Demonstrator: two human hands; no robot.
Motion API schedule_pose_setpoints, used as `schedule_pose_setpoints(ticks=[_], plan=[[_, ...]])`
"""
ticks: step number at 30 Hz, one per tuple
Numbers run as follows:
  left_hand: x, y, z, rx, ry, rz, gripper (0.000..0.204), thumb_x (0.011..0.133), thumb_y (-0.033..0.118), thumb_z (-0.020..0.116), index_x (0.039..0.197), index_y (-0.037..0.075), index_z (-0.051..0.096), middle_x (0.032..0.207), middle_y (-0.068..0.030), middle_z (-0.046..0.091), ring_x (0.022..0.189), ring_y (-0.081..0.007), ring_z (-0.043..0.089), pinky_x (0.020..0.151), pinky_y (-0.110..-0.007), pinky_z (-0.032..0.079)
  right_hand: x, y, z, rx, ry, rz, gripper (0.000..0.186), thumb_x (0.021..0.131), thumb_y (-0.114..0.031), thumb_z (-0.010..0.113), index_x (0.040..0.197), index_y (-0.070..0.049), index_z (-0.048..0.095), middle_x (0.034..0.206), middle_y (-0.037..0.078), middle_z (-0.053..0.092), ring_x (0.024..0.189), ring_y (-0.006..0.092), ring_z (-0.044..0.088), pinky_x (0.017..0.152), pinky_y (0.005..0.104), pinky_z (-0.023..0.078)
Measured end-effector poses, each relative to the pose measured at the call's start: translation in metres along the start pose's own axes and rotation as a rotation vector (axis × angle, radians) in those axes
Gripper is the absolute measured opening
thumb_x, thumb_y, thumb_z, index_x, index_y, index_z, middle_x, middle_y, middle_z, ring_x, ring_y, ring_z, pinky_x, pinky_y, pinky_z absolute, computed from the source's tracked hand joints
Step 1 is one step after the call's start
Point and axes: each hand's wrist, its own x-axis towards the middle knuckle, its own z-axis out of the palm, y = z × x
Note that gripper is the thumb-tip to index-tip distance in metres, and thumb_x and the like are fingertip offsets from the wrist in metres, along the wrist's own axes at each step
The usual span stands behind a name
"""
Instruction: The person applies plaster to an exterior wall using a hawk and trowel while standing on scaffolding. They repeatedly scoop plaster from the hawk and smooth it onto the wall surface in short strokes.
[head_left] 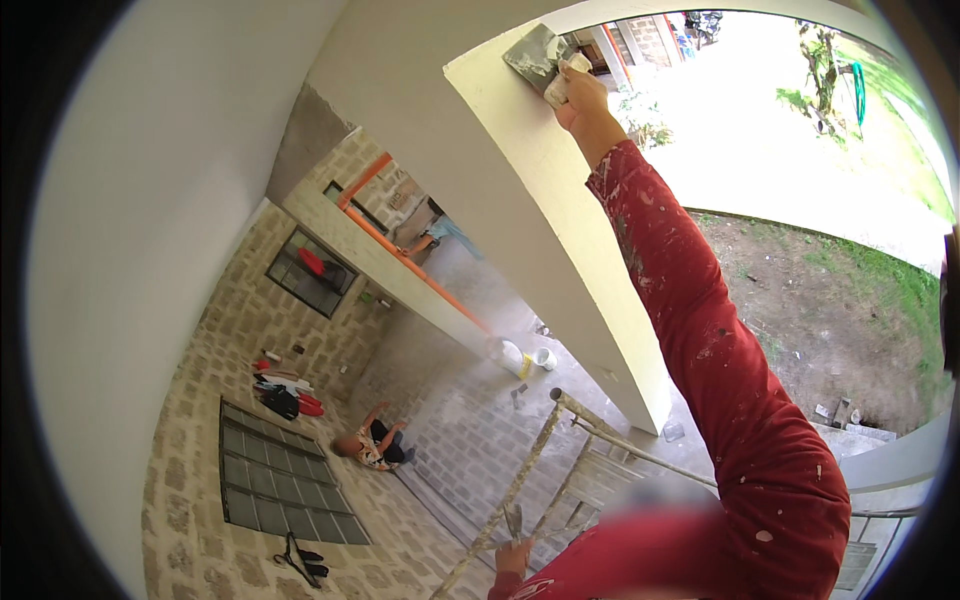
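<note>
My right hand (582, 97) is raised on a long red, paint-spattered sleeve, its fingers closed around the pale handle of a wide steel plastering trowel (532, 58). The trowel's blade lies against the top of the cream-coloured pillar face (500, 95), and whitish paste clings to it. Low in the picture, beside a scaffold tube, my left hand (513, 556) is closed on a putty knife (513, 520), whose blade points upward. Part of the left hand is cut off by my red clothing.
Metal scaffold (556, 410) stands below me. A person (378, 445) crouches by the block wall (190, 440). A white bucket (544, 358) and a sack (510, 356) rest on the floor. An orange beam (420, 270) crosses the room. Bare soil (790, 300) and grass lie outside.
</note>
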Motion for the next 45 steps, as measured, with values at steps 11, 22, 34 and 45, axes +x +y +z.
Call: schedule_pose_setpoints(ticks=[11,22,34,45], plan=[[-0.012,0.009,0.041,-0.135,0.014,0.126,0.035,0.084,0.032,0.091,0.08,0.004,0.069,0.066,-0.0026,0.064,0.051,-0.0111,0.055,0.046,-0.031,0.043,0.019,0.004,0.017,0.107,-0.087,-0.022,0.029,0.106,-0.002,0.062,0.134,0.003,0.055,0.13,0.018,0.066,0.109,0.0376,0.073,0.086,0.0583,0.068],[-0.013,0.014,0.044,-0.283,0.135,-0.047,0.041,0.084,0.033,0.091,0.087,0.0,0.068,0.068,-0.0021,0.062,0.052,-0.0116,0.055,0.048,-0.031,0.046,-0.007,0.009,-0.004,0.082,0.035,-0.001,0.041,0.101,-0.004,0.07,0.135,0.009,0.052,0.125,0.023,0.066,0.102,0.038,0.075,0.082,0.0548,0.069],[-0.056,0.032,0.051,-0.275,0.17,-0.119,0.033,0.085,0.03,0.09,0.082,0.004,0.07,0.064,-0.0005,0.062,0.05,-0.0108,0.054,0.048,-0.031,0.044,-0.009,0.005,0.013,0.127,-0.091,0.086,0.032,0.102,-0.008,0.07,0.129,0.003,0.057,0.118,0.014,0.066,0.104,0.0321,0.072,0.087,0.0546,0.063],[-0.041,-0.011,0.056,-0.184,0.146,0.155,0.031,0.085,0.026,0.09,0.078,0.004,0.069,0.063,-0.001,0.061,0.049,-0.0112,0.053,0.046,-0.031,0.041,-0.089,0.001,0.038,0.082,0.043,0.183,0.036,0.106,-0.006,0.062,0.138,0.007,0.052,0.127,0.02,0.065,0.106,0.035,0.073,0.087,0.0518,0.066]])
